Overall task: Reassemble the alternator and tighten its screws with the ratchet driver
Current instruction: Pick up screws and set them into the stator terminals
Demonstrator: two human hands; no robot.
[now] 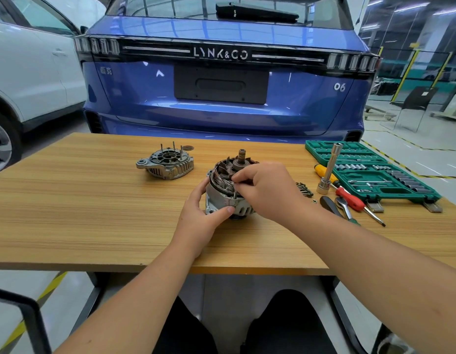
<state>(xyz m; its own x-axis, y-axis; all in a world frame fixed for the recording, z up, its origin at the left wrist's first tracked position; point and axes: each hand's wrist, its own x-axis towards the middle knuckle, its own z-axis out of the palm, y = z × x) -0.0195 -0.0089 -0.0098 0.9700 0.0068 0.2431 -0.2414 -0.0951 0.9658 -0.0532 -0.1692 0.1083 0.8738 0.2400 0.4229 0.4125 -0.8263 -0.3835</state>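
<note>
Stage: early reassembly | alternator body at frame centre, our left hand grasping its housing, right hand pinching at the stator windings | done: rotor seated | left: rear cover, upper left of centre, unfitted; screws loose; ratchet driver untouched at right.

A car workshop is shown: a blue car and white car are parked behind the desk, a socket set laid open at right.

hands 2 — alternator halves 2 — socket case 1 — cars 2
</note>
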